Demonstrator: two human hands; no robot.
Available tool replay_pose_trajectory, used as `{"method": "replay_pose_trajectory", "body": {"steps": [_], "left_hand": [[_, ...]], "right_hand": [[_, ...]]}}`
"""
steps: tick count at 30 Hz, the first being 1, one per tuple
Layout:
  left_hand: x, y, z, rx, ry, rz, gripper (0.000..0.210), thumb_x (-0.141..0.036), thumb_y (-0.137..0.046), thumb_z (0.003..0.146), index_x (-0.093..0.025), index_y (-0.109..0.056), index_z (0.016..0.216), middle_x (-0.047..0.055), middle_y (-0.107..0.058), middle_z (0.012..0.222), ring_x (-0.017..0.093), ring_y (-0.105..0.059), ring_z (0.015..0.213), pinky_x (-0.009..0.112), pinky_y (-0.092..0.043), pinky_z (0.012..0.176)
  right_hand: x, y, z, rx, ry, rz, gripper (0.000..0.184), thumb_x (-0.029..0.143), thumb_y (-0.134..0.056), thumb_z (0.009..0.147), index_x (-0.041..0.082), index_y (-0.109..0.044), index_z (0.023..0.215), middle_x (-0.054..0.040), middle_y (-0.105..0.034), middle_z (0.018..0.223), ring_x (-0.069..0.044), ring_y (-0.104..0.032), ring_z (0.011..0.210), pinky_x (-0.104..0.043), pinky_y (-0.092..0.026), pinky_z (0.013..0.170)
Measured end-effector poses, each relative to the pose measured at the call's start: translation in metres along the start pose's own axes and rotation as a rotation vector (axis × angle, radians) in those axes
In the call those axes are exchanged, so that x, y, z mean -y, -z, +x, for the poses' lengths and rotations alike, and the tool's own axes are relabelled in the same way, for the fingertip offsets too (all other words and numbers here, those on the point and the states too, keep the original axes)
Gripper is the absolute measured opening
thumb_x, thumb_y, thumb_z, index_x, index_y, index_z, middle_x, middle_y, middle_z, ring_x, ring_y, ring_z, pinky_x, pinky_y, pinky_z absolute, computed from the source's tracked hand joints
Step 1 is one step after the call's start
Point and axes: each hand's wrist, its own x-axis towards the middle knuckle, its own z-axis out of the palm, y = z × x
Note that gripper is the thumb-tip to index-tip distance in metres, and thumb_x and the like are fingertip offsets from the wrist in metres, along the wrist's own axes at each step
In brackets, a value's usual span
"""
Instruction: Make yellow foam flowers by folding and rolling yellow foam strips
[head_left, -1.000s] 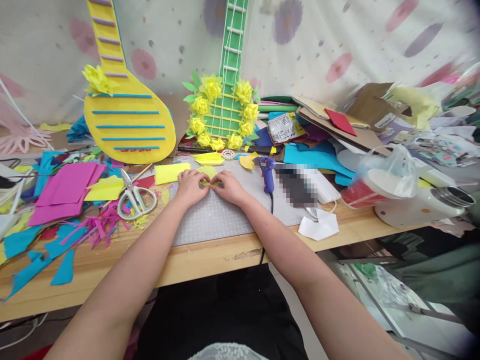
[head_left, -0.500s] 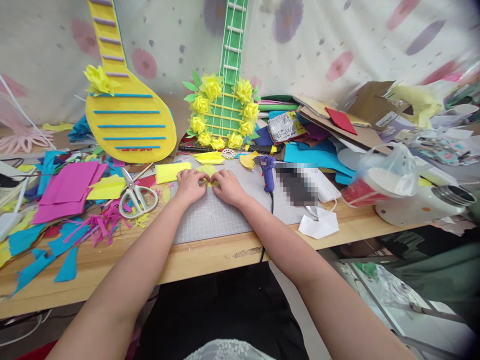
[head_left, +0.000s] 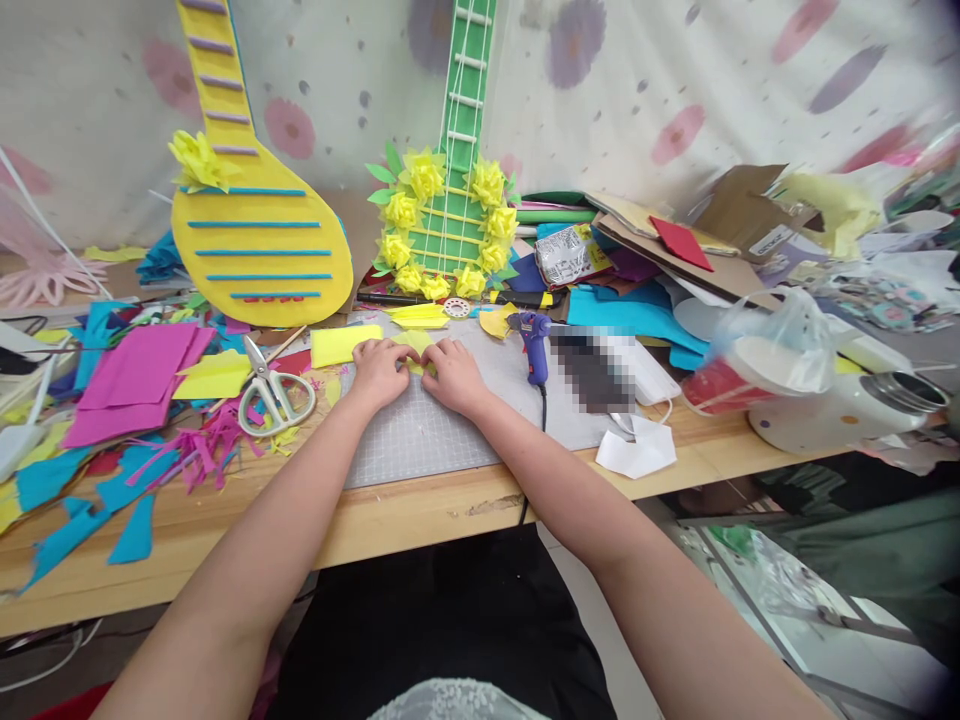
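Over the grey cutting mat (head_left: 420,440), my left hand (head_left: 381,373) and my right hand (head_left: 453,374) are close together with bent fingers. Both pinch a small piece of yellow crepe paper (head_left: 414,367), mostly hidden by the fingertips. Just beyond the left hand lies a folded yellow paper strip (head_left: 341,345). More yellow paper petals (head_left: 417,316) rest behind the hands. To the right is a purple glue gun (head_left: 533,347) with its cord trailing toward the table's edge. White-handled scissors (head_left: 274,395) lie on the left, blades pointing away.
A yellow paper lute (head_left: 259,240) and a green one (head_left: 459,215) with yellow flowers lean at the back. Magenta sheets (head_left: 139,375) and scraps cover the left. A blurred-out dark object (head_left: 596,372), a bagged cup (head_left: 757,370) and an open flask (head_left: 840,410) occupy the right.
My fingertips have drawn slightly apart over the yellow crepe paper. Otherwise the hands and the things around them stay in place.
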Motion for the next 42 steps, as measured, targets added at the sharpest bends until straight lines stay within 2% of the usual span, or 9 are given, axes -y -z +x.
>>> {"method": "replay_pose_trajectory", "body": {"steps": [6, 12, 17, 22, 25, 30, 33, 37, 42], "left_hand": [[0.001, 0.003, -0.002, -0.013, -0.037, 0.0, 0.031, -0.016, -0.047, 0.074, -0.029, -0.07, 0.089, 0.004, -0.067, 0.098, 0.026, -0.049, 0.105, 0.047, -0.028, 0.1], [0.014, 0.012, -0.002, -0.03, -0.191, -0.039, 0.051, -0.006, -0.044, 0.065, -0.024, -0.064, 0.109, 0.002, -0.063, 0.12, 0.021, -0.048, 0.118, 0.037, -0.03, 0.105], [0.019, 0.011, -0.001, -0.021, -0.175, 0.05, 0.046, -0.016, -0.046, 0.074, -0.018, -0.06, 0.117, 0.009, -0.065, 0.117, 0.024, -0.052, 0.115, 0.043, -0.022, 0.111], [0.009, 0.014, -0.005, -0.059, -0.168, 0.069, 0.038, -0.032, -0.053, 0.076, -0.019, -0.065, 0.11, 0.008, -0.07, 0.099, 0.027, -0.055, 0.104, 0.044, -0.032, 0.102], [0.007, 0.016, -0.007, -0.057, -0.184, -0.009, 0.035, -0.029, -0.051, 0.077, -0.02, -0.065, 0.107, 0.005, -0.071, 0.087, 0.025, -0.058, 0.095, 0.042, -0.038, 0.096], [0.02, 0.017, -0.005, 0.015, -0.339, -0.075, 0.032, -0.014, -0.049, 0.068, -0.02, -0.067, 0.094, 0.005, -0.068, 0.105, 0.022, -0.056, 0.107, 0.036, -0.041, 0.096], [0.025, 0.015, -0.003, 0.06, -0.376, -0.023, 0.026, -0.022, -0.05, 0.075, -0.023, -0.068, 0.094, 0.003, -0.067, 0.113, 0.023, -0.05, 0.118, 0.041, -0.032, 0.106], [0.018, 0.008, -0.006, 0.032, -0.362, 0.095, 0.033, -0.042, -0.049, 0.084, -0.026, -0.068, 0.105, 0.006, -0.062, 0.117, 0.026, -0.048, 0.114, 0.046, -0.027, 0.106], [0.004, 0.0, -0.012, 0.004, -0.261, 0.175, 0.039, -0.051, -0.045, 0.085, -0.034, -0.065, 0.114, 0.008, -0.057, 0.103, 0.026, -0.045, 0.104, 0.045, -0.03, 0.097]], "right_hand": [[-0.002, 0.003, -0.002, 0.013, 0.014, 0.021, 0.018, 0.019, -0.052, 0.081, 0.019, -0.059, 0.098, -0.0089, -0.056, 0.102, -0.023, -0.048, 0.099, -0.035, -0.038, 0.085], [-0.006, 0.005, -0.004, -0.047, 0.108, 0.065, 0.023, 0.026, -0.054, 0.081, 0.017, -0.059, 0.101, -0.0086, -0.058, 0.103, -0.022, -0.048, 0.098, -0.034, -0.038, 0.088], [-0.011, 0.007, -0.002, -0.039, 0.208, 0.032, 0.023, 0.017, -0.053, 0.078, 0.018, -0.061, 0.1, -0.0087, -0.059, 0.106, -0.023, -0.045, 0.105, -0.036, -0.037, 0.092], [-0.02, 0.011, 0.002, -0.063, 0.127, 0.018, 0.027, 0.009, -0.042, 0.082, 0.015, -0.066, 0.094, -0.011, -0.06, 0.102, -0.023, -0.045, 0.103, -0.036, -0.037, 0.092], [-0.028, 0.011, 0.004, -0.1, 0.06, 0.046, 0.028, 0.008, -0.042, 0.082, 0.016, -0.067, 0.091, -0.0109, -0.061, 0.101, -0.023, -0.046, 0.1, -0.037, -0.038, 0.092], [-0.034, 0.01, 0.003, -0.144, 0.004, 0.079, 0.029, 0.006, -0.044, 0.079, 0.017, -0.067, 0.092, -0.0094, -0.061, 0.101, -0.023, -0.048, 0.099, -0.037, -0.039, 0.09], [-0.033, 0.012, 0.002, -0.183, 0.001, 0.092, 0.026, 0.009, -0.046, 0.08, 0.018, -0.067, 0.093, -0.0087, -0.061, 0.1, -0.023, -0.049, 0.1, -0.036, -0.04, 0.09], [-0.028, 0.016, -0.001, -0.233, 0.027, 0.1, 0.019, 0.019, -0.05, 0.083, 0.018, -0.065, 0.095, -0.0087, -0.061, 0.102, -0.023, -0.049, 0.1, -0.036, -0.039, 0.092], [-0.019, 0.017, -0.003, -0.098, 0.105, 0.111, 0.017, 0.024, -0.054, 0.081, 0.017, -0.062, 0.094, -0.0079, -0.062, 0.099, -0.021, -0.051, 0.096, -0.034, -0.04, 0.088]]}}
